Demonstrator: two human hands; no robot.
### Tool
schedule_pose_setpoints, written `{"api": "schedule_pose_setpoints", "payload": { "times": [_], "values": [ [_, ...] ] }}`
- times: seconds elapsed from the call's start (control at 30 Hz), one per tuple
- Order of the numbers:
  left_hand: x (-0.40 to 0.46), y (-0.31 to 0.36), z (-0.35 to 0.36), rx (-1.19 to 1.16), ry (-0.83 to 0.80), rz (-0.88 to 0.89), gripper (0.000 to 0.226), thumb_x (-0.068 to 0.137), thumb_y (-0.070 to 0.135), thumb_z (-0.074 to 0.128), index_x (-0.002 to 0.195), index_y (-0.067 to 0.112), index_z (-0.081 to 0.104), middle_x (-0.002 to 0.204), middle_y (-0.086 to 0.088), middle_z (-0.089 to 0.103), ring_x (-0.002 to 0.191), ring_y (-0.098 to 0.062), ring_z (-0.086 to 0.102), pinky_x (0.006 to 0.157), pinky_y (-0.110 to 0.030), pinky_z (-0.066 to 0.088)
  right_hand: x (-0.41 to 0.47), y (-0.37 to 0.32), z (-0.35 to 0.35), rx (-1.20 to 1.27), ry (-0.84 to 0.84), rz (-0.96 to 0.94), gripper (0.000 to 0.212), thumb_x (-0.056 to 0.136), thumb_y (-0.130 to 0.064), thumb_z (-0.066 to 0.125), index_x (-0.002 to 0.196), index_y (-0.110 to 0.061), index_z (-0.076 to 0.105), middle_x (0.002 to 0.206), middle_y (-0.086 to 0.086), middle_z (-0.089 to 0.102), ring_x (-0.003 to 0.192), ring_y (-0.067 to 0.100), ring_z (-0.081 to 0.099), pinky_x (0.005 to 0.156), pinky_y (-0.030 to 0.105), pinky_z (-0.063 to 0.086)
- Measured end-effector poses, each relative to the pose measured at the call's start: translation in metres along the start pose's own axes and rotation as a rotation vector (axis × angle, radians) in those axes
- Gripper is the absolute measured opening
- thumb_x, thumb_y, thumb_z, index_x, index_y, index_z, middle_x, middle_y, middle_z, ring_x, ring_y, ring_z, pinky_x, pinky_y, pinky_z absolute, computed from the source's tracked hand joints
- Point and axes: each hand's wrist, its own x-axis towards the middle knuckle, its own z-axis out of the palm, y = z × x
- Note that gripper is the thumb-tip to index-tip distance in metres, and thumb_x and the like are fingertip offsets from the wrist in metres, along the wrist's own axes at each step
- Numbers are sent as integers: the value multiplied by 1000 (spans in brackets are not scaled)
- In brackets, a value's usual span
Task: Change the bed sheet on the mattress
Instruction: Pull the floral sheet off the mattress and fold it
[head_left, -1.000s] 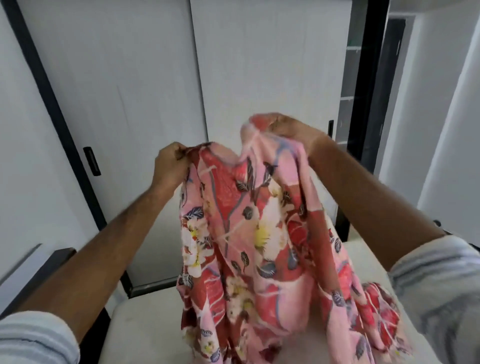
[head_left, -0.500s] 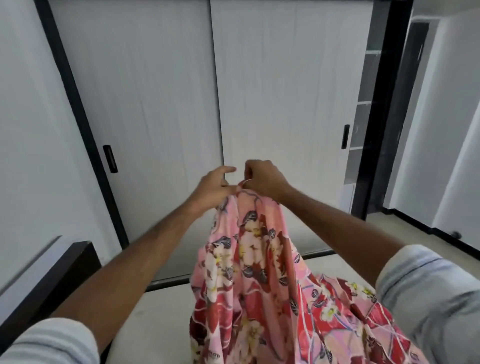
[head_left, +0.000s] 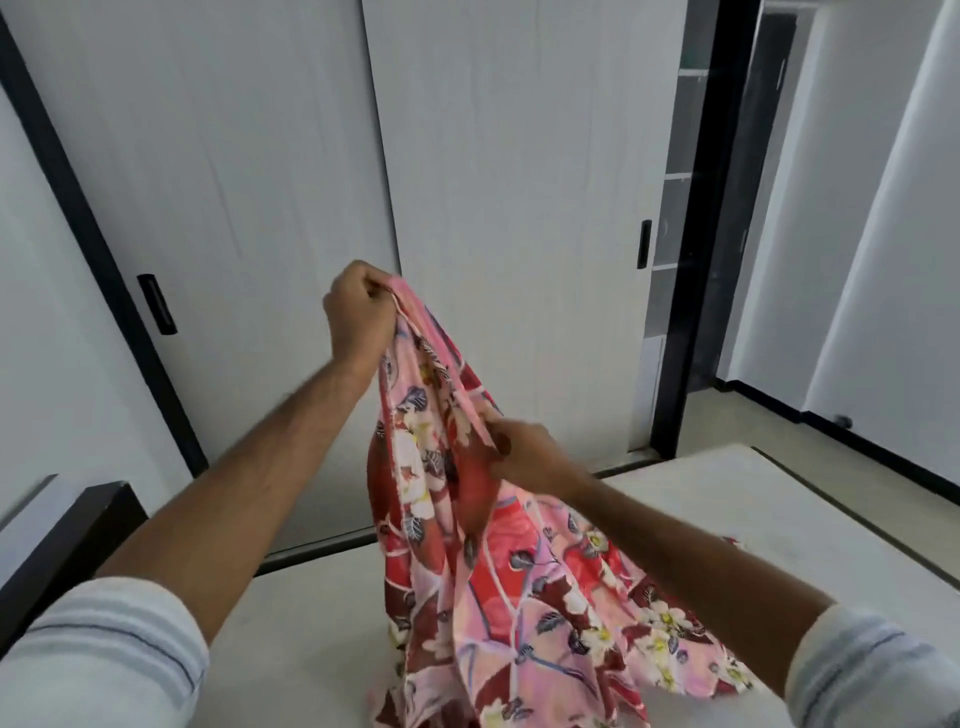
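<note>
The left hand (head_left: 358, 312) is raised in a closed fist, w/ a bunched edge of the bed sheet (head_left: 488, 551) gripped at its top; the fingertips are hidden inside the fist. The right hand (head_left: 524, 452) is lower, fingers curled round a narrow hem strip of the same sheet, though its fingertips are buried in folds and the exact pinch can't be made out. Both forearms are bare, w/ pale striped sleeves (head_left: 98, 660) pushed up and cut off at the bottom corners. The sheet is a thin, soft woven fabric, pink and red, printed w/ cream-and-yellow flowers and dark blue-grey leaves; it is hung from the left fist as a long gathered drape, deeply creased, and its lower part is spread in a crumpled heap on the mattress (head_left: 779, 499), right of centre. The bottom of the sheet is cut off by the frame edge. The mattress is bare, off-white, w/ a slightly textured top and a piped edge at the right. A dark bed frame corner (head_left: 67, 540) is seen at left, partly cut off. Behind, pale sliding wardrobe doors (head_left: 519, 182) w/ faint vertical grain, black frames and recessed black handles (head_left: 156, 304) are seen; shelves beyond the right door edge are dim and hard to read.
</note>
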Motion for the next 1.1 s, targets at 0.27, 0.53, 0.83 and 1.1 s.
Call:
{"api": "schedule_pose_setpoints", "payload": {
  "times": [0.27, 0.53, 0.83, 1.1],
  "values": [
    [17, -12, -18, -37, 26, -43, 33, 81, -6, 44, 89, 15, 68, 88, 3, 69, 82, -10, 63, 69, -10, 47, -37, 79, 43, 153, -140, 78, 11, 89, -9, 67, 81, -16, 64, 86, -2, 68, 71, 1, 61, 70, 24, 50],
    [15, 10, -15, -65, 43, 20, 33, 80, -7, 43, 86, 16, 66, 78, 10, 63, 69, 8, 57, 64, -7, 41, -32, 26, 101, 387, 38, 71, 57, 77, -33, 79, 121, -15, 48, 112, -3, 59, 96, 13, 62, 77, 29, 56],
    [16, -3, -46, -73, 65, 40, 29, 84, -7, 45, 86, 16, 62, 82, 5, 66, 73, 1, 60, 63, -10, 46, -28, 34, 136, 771, 13, 214, 19, 85, -16, 75, 92, -13, 58, 84, 1, 64, 75, 14, 61, 66, 42, 52],
    [11, -74, -85, 101, 29, -64, 31, 82, -9, 45, 91, 14, 65, 92, -6, 69, 86, -19, 64, 75, -31, 52, 24, -36, -10, 1244, -185, -83, 15, 91, 0, 61, 90, -14, 59, 76, 3, 68, 62, 15, 64, 59, 25, 52]
  ]
}}
